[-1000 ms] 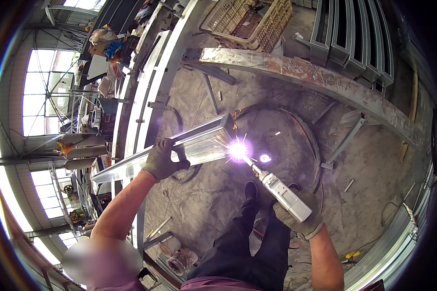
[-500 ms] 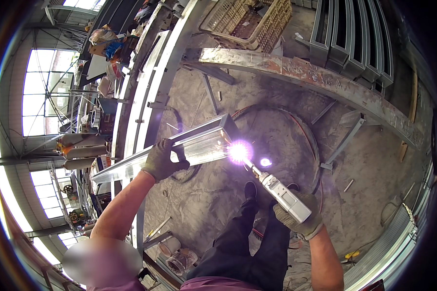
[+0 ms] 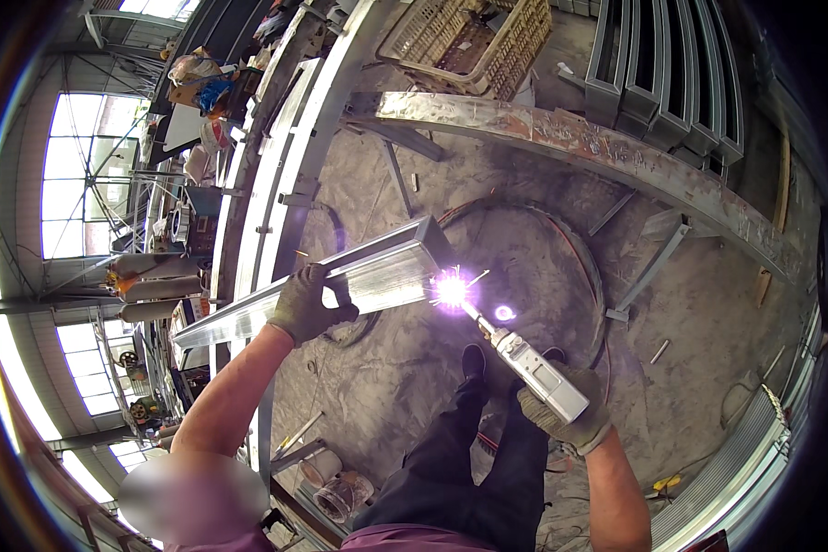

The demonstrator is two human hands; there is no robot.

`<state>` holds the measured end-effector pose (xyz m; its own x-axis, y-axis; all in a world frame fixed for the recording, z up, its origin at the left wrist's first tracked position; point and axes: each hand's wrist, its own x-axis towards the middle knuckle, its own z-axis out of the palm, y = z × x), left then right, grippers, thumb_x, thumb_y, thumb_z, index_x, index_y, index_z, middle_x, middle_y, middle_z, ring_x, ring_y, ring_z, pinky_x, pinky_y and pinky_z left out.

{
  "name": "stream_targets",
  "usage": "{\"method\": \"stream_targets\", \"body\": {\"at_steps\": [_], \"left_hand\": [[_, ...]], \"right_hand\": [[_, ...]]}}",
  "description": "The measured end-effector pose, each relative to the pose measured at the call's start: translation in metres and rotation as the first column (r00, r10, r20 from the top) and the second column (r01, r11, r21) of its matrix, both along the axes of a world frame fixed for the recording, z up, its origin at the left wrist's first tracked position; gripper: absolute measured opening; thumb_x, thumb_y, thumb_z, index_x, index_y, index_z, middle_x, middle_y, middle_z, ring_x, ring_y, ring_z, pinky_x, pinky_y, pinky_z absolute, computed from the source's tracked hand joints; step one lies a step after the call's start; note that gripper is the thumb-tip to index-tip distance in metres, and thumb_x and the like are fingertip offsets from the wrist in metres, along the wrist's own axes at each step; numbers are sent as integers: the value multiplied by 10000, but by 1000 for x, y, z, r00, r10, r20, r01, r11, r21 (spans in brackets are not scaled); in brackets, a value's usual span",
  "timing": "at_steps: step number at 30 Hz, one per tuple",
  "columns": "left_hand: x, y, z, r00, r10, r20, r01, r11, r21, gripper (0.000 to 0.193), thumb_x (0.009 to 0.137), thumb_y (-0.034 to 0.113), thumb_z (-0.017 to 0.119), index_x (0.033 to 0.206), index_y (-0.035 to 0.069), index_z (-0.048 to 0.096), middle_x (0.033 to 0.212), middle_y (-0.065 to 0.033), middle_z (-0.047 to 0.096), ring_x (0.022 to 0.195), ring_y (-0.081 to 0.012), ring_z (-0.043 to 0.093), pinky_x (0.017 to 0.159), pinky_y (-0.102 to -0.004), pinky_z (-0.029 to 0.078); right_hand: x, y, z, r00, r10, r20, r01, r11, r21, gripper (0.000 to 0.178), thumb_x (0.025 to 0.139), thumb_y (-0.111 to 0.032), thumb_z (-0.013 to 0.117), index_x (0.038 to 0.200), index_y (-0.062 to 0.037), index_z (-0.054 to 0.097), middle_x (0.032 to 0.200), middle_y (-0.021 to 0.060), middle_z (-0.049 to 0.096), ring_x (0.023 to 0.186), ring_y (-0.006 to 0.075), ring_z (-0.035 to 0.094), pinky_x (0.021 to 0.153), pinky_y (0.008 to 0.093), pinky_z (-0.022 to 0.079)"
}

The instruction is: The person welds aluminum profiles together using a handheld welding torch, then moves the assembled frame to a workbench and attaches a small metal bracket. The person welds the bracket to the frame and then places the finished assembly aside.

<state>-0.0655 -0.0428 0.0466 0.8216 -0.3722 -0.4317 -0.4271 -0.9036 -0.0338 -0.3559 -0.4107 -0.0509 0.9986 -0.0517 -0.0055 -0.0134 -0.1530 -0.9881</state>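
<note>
A long, silvery-grey metal frame point(image 3: 386, 283) with a squared corner at its right end slants before the person, its left end reaching across the bright, straight steel rails point(image 3: 327, 106). The left hand point(image 3: 305, 308), in a dull olive work glove, is near the middle of the frame, fingers curled over its upper edge and thumb spread below, so the grip is part closed with the metal held inside it. The right hand point(image 3: 566, 421), gloved likewise, is to the right of the frame and nearer the body, wrapped closely around a white, box-bodied handheld welding torch point(image 3: 541, 375). The torch's thin nozzle points at the frame's right end, where a white-violet glare point(image 3: 452, 289) with short sparks hides whether tip and metal touch. A black hose point(image 3: 587, 250) curves over the grey concrete floor point(image 3: 672, 405) to the right of the frame. Beyond the frame are a rust-patched steel beam point(image 3: 524, 120), a cream slatted plastic crate point(image 3: 524, 55) and, farther right, a row of grey box-section frames point(image 3: 650, 112)
</note>
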Motion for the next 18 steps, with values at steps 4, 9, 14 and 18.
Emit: {"method": "stream_targets", "body": {"at_steps": [4, 9, 14, 18], "left_hand": [[0, 0, -1, 999, -26, 25, 27, 1000, 0, 832, 724, 519, 991, 1265, 13, 612, 1230, -190, 691, 1216, -391, 656, 1064, -492, 515], [0, 3, -3, 999, -25, 31, 25, 1000, 10, 865, 722, 539, 985, 1284, 4, 605, 1235, -204, 681, 1206, -397, 650, 1058, -495, 515], [2, 7, -5, 998, -44, 34, 42, 997, 61, 951, 724, 548, 980, 1359, -17, 553, 1278, -218, 657, 1223, -422, 628, 1063, -511, 508], [5, 10, -7, 997, -75, 10, 75, 997, 8, 948, 725, 549, 980, 1361, -13, 557, 1269, -217, 662, 1226, -415, 627, 1060, -512, 510]], "right_hand": [[-9, 4, -9, 981, 20, -195, 17, 982, 187, 336, 877, -118, 866, 1180, 2, 784, 949, 81, 806, 817, 190, 786, 713, 333, 638], [-9, 10, -15, 995, -31, -95, 41, 994, 98, 334, 872, -187, 866, 1166, -47, 790, 942, 89, 799, 808, 246, 792, 714, 360, 635], [-1, 15, -9, 945, -36, -325, -14, 989, -149, 301, 862, -301, 856, 1016, -55, 775, 876, 130, 790, 802, 297, 783, 716, 395, 614], [-21, 18, -17, 953, -95, -286, 21, 968, -250, 299, 866, -312, 857, 1010, -64, 772, 885, 131, 790, 825, 312, 786, 728, 417, 615]]}}
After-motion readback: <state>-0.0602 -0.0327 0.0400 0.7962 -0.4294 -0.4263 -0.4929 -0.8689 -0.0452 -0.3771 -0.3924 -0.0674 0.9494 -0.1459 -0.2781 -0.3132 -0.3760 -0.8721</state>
